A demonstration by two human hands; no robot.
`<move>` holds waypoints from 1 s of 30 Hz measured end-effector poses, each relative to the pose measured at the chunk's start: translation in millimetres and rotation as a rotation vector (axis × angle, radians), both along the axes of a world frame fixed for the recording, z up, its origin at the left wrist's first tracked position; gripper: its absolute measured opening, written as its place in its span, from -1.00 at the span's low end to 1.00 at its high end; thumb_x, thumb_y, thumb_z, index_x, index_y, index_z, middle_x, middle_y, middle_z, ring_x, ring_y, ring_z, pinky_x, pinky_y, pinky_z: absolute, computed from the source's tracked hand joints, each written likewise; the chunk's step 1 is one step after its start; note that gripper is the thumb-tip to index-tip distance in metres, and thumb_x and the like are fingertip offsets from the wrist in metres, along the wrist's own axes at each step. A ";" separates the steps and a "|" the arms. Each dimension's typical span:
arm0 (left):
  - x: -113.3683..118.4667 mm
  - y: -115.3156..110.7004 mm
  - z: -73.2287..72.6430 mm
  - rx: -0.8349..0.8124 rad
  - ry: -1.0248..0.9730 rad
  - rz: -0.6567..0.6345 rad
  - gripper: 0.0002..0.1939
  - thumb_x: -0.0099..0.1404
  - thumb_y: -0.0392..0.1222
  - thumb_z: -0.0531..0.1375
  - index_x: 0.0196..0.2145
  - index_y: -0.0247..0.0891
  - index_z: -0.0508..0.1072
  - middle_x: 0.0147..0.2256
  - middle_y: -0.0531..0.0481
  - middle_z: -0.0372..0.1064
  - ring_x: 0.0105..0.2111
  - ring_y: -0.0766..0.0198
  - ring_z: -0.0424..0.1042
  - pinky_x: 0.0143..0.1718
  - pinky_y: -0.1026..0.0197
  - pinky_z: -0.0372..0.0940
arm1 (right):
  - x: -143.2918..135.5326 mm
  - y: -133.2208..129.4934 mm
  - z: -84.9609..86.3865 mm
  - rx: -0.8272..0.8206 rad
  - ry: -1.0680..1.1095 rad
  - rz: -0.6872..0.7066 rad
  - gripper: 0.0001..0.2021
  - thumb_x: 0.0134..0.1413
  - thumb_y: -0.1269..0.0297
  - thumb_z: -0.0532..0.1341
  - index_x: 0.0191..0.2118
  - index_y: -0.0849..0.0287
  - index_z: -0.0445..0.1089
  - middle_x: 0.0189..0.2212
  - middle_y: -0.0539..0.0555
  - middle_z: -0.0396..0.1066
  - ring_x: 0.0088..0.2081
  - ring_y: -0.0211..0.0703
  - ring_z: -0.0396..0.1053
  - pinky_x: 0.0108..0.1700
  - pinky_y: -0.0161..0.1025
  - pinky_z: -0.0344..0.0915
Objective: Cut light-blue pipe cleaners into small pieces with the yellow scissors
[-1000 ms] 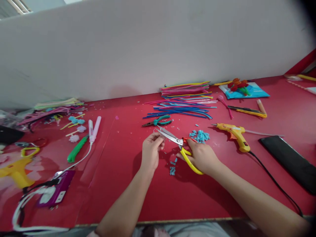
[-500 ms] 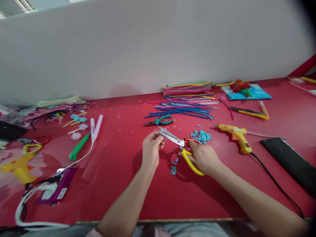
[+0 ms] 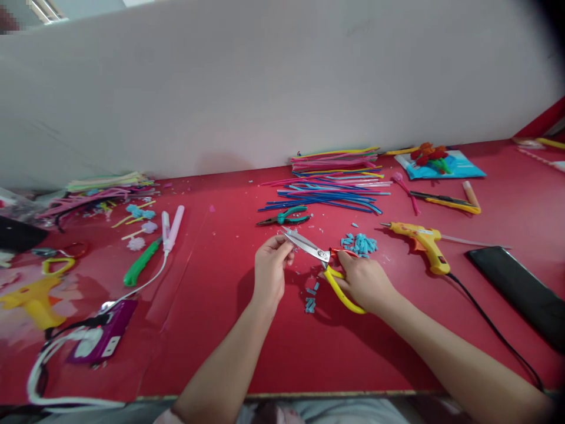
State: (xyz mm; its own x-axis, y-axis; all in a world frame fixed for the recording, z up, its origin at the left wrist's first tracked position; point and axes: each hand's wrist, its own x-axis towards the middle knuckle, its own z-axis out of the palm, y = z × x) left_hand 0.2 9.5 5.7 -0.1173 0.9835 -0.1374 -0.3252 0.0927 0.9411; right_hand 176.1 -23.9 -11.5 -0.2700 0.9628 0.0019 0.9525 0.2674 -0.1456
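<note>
In my right hand (image 3: 364, 280) is a pair of scissors (image 3: 311, 247) with one yellow and one red handle; the blades point up and left. My left hand (image 3: 271, 265) is pinched at the blade tips, and whatever small piece lies between its fingertips is too hidden to make out. Under the scissors, a few short blue-grey cut pieces (image 3: 311, 304) lie on the red table (image 3: 212, 335). A heap of light blue cut pieces (image 3: 362, 244) sits just beyond my right hand. Teal-handled pliers (image 3: 285, 217) rest behind the blades.
Bundles of coloured pipe cleaners (image 3: 331, 191) lie at the back. To the right are a yellow glue gun (image 3: 419, 238) and a black phone (image 3: 516, 291). At left are a green-handled cutter (image 3: 142, 263), a pink hair straightener (image 3: 173, 229), a purple power strip (image 3: 108, 338) and another yellow glue gun (image 3: 37, 300).
</note>
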 end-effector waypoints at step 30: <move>23.6 -18.3 -10.7 0.243 0.659 -0.470 -0.93 0.05 -0.24 0.12 -0.48 -0.28 0.37 -0.50 0.03 0.27 -0.52 0.36 0.24 -0.46 0.31 0.16 | -2.1 10.7 4.1 -0.316 0.991 -0.194 -0.89 -0.18 0.26 0.08 -0.54 0.18 0.16 -0.75 -0.16 0.03 -0.70 -0.40 0.03 -0.64 -0.41 -0.05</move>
State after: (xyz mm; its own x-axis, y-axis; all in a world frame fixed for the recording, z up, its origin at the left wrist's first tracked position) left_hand 23.8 -8.8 -5.0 0.3292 0.9435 0.0378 0.3193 -0.1490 0.9359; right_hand 174.1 -13.3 -7.3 -0.1267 0.9846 -0.1204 0.3923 -0.0617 -0.9178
